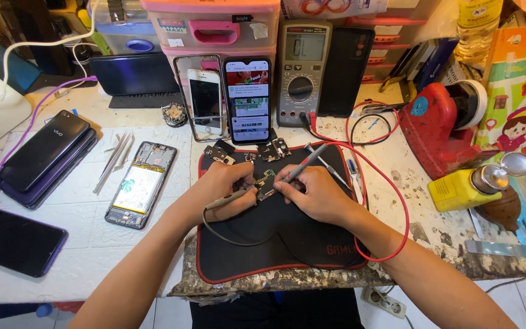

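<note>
A small phone circuit board [265,184] lies on a black mat with red trim [287,244] in front of me. My left hand [229,189] grips a black meter probe [229,197] whose tip touches the board from the left. In my right hand [315,194] a grey-red probe [308,159] is held like a pen, tip on the board. Red and black leads [391,183] run back to a grey multimeter [302,73] propped upright at the rear.
An opened phone chassis [139,183] and tweezers [114,159] lie left of the mat. Stacked phones [47,155] and a dark phone [13,240] sit at the left. A lit phone [248,97] stands behind the mat. A yellow bottle [461,187] and red tool [436,125] are at the right.
</note>
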